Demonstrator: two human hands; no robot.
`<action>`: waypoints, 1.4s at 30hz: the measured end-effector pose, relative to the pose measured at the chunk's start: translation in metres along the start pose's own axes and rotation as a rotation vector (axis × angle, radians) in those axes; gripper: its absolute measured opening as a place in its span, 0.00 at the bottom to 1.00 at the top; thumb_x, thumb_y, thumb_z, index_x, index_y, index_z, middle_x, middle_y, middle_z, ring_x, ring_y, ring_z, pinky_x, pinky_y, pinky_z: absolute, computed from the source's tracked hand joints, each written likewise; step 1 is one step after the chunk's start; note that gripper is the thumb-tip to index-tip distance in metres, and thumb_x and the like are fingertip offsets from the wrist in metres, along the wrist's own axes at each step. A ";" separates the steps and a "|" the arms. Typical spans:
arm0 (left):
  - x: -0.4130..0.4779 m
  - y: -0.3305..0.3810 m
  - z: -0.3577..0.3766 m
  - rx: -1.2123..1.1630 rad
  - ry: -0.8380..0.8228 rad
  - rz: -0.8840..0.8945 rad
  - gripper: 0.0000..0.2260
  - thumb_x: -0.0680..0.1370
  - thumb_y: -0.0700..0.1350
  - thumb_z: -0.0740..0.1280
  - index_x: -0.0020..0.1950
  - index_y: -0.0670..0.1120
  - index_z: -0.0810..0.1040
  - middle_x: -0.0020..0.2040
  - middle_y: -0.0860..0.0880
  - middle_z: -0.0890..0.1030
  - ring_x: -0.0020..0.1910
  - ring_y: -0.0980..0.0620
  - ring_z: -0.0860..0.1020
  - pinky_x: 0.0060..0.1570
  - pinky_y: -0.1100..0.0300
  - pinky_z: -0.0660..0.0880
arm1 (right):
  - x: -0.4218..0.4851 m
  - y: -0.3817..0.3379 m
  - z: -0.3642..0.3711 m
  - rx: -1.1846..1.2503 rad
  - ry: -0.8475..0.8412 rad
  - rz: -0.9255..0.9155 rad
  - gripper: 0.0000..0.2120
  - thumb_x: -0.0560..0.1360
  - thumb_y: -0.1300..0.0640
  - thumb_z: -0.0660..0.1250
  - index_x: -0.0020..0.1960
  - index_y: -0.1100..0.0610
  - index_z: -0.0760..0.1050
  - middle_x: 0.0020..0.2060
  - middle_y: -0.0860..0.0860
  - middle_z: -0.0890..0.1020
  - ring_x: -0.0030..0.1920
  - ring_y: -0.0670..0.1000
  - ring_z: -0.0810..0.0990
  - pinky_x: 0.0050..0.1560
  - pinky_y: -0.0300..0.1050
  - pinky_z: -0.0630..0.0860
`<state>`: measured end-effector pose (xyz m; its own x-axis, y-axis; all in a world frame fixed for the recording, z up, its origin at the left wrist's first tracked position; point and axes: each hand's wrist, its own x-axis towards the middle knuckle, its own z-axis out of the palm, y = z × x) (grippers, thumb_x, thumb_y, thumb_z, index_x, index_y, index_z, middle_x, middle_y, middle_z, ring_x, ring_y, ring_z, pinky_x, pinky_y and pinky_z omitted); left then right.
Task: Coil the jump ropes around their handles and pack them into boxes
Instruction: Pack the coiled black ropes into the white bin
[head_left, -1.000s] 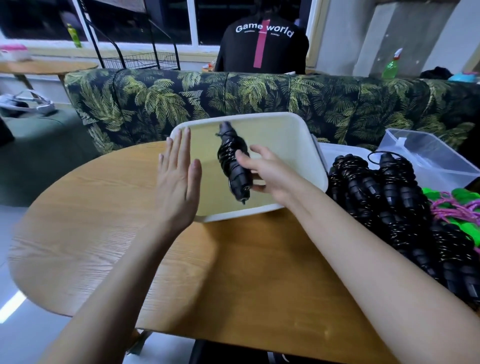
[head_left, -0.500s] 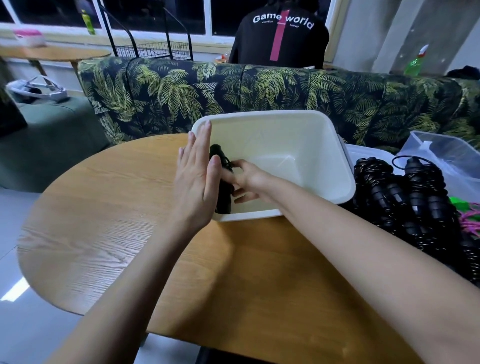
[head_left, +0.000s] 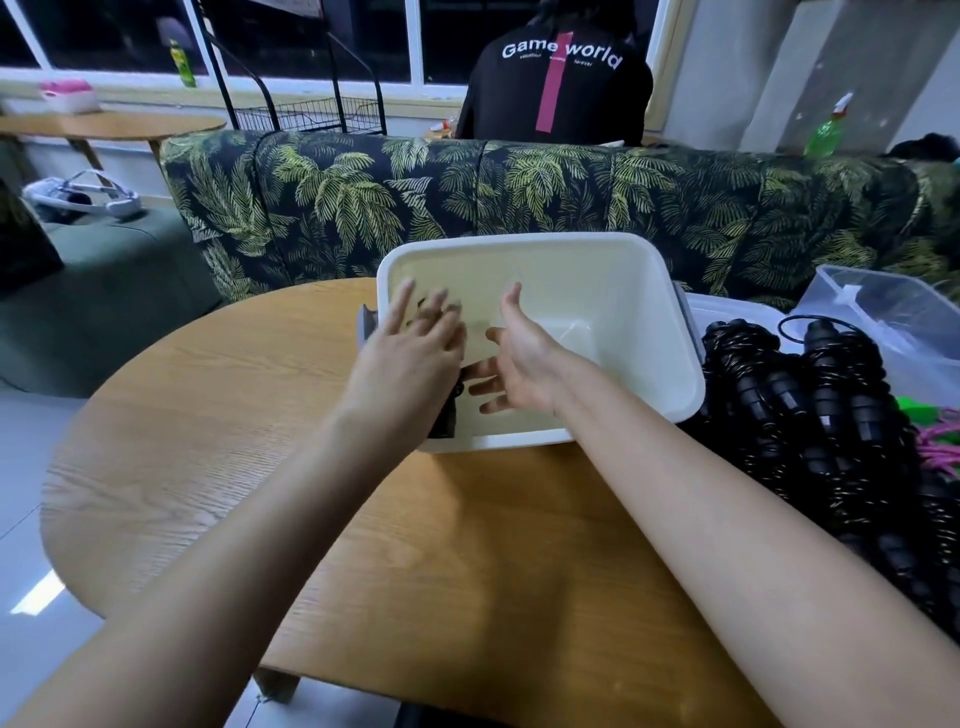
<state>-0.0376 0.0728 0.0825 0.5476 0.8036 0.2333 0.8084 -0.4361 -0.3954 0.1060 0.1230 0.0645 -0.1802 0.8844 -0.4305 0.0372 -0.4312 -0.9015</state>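
A white plastic box (head_left: 675, 364) stands on the round wooden table (head_left: 208, 415). A coiled black jump rope (head_left: 445, 418) lies inside it against the left wall, mostly hidden under my left hand (head_left: 410, 358). That hand reaches over the box's left rim with straight, blurred fingers above the rope; whether it touches the rope I cannot tell. My right hand (head_left: 517, 361) is inside the box beside it, palm turned left, fingers spread and holding nothing. A pile of several coiled black jump ropes (head_left: 810, 400) lies on the table to the right of the box.
A clear plastic box (head_left: 893, 306) and green and pink ropes (head_left: 935, 431) sit at the far right. A palm-print sofa (head_left: 467, 202) runs behind the table, with a person in a black shirt (head_left: 556, 78) beyond it. The table's near edge is in front of me.
My right hand lowered the coiled rope into the white box and let it go. My left hand moved from the box's left rim to over the rope.
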 end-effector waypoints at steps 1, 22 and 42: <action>0.007 0.005 -0.004 0.039 -0.109 0.013 0.25 0.84 0.50 0.53 0.79 0.43 0.57 0.80 0.42 0.54 0.80 0.42 0.50 0.75 0.42 0.37 | -0.003 0.000 -0.002 0.007 -0.024 0.000 0.46 0.71 0.24 0.31 0.81 0.48 0.49 0.64 0.63 0.75 0.48 0.57 0.76 0.67 0.61 0.63; 0.018 0.018 0.002 0.153 -0.357 -0.086 0.42 0.73 0.69 0.32 0.78 0.51 0.61 0.82 0.47 0.51 0.79 0.37 0.51 0.72 0.31 0.42 | -0.090 0.076 -0.087 -1.185 0.381 -1.108 0.22 0.82 0.42 0.55 0.57 0.52 0.83 0.51 0.45 0.85 0.56 0.49 0.80 0.50 0.47 0.79; 0.016 0.016 0.001 0.113 -0.277 -0.101 0.59 0.61 0.69 0.15 0.66 0.56 0.78 0.80 0.50 0.60 0.77 0.40 0.59 0.74 0.37 0.45 | -0.081 0.051 -0.210 -1.274 1.049 0.051 0.39 0.72 0.33 0.68 0.71 0.55 0.60 0.54 0.59 0.80 0.51 0.60 0.81 0.40 0.46 0.67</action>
<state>-0.0158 0.0793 0.0790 0.3737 0.9270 0.0311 0.8181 -0.3136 -0.4821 0.3293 0.0666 0.0438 0.5277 0.8305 0.1783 0.8494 -0.5155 -0.1131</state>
